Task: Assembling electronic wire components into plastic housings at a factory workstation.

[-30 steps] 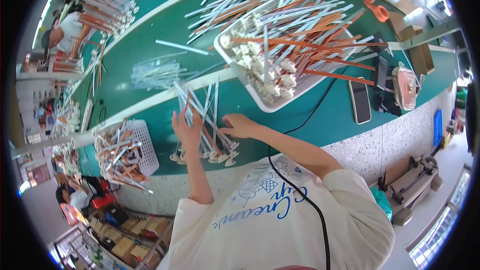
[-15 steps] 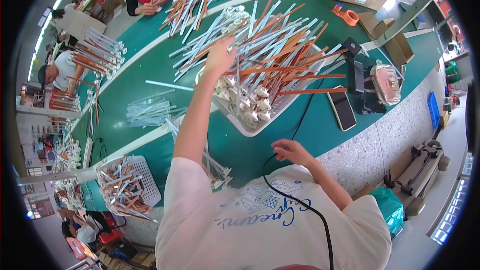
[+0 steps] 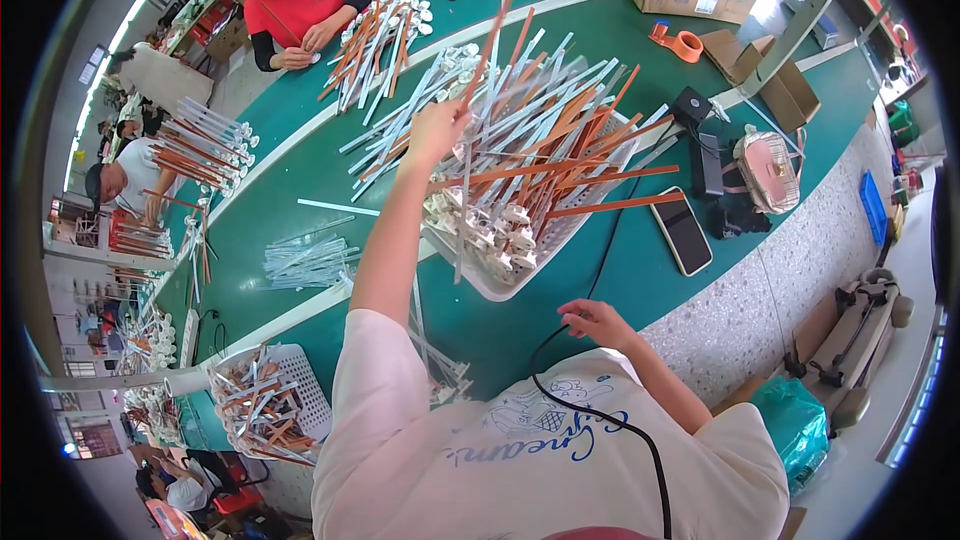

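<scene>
Fingers of the left hand [image 3: 437, 128], upper centre of frame, are curled tight around a bunch of long strips [image 3: 478, 90], orange and pale blue, held above the white tray [image 3: 560, 230] heaped with more strips mid-frame on the green table [image 3: 300, 180]. Right hand [image 3: 596, 322], lower centre near the table edge, has loosely bent fingers holding nothing, just beside a black cable [image 3: 585, 410]; a phone [image 3: 688, 231] lies right of the tray. Another person in red [image 3: 300, 0] works at upper left.
</scene>
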A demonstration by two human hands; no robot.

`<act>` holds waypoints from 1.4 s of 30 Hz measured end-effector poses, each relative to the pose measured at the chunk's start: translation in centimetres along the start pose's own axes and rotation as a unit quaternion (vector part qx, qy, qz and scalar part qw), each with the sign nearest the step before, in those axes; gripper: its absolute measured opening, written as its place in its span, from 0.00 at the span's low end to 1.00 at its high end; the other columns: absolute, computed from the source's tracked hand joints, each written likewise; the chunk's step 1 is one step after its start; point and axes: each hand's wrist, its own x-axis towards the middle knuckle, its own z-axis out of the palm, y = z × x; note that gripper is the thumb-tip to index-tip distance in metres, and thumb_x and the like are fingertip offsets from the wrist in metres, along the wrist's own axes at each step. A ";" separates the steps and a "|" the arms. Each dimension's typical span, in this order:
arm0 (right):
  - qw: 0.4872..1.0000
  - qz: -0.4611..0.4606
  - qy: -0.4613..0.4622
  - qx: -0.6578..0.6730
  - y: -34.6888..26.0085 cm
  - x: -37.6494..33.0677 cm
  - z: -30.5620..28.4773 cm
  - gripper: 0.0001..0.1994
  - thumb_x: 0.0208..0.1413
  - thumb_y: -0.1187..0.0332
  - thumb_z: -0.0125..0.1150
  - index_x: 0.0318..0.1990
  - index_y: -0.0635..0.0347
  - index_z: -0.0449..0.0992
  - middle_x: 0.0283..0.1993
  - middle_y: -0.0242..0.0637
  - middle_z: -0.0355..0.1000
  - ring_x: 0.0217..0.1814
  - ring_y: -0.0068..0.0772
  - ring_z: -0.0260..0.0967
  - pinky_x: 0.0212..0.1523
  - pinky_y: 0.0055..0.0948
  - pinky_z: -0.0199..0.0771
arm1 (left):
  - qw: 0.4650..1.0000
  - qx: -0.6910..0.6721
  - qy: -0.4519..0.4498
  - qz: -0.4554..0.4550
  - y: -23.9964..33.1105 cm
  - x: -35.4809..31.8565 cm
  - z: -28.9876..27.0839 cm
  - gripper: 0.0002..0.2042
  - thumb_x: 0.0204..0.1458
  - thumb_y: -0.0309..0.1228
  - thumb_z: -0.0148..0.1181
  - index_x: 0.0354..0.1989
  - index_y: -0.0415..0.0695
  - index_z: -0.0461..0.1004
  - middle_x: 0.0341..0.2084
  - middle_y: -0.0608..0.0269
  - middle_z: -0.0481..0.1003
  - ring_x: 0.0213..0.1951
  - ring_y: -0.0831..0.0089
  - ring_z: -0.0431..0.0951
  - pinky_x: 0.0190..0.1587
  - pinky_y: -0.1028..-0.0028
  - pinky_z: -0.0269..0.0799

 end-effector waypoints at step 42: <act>0.997 -0.025 0.031 -0.065 1.3 -1.4 0.9 0.11 0.52 0.68 0.49 0.41 0.64 0.69 0.30 0.33 0.70 0.28 0.21 0.67 0.30 0.19 0.68 | 0.988 -0.115 0.070 0.075 -0.3 -4.9 -1.2 0.13 0.45 0.37 0.53 0.35 0.43 0.72 0.30 0.54 0.73 0.31 0.61 0.74 0.35 0.69 0.68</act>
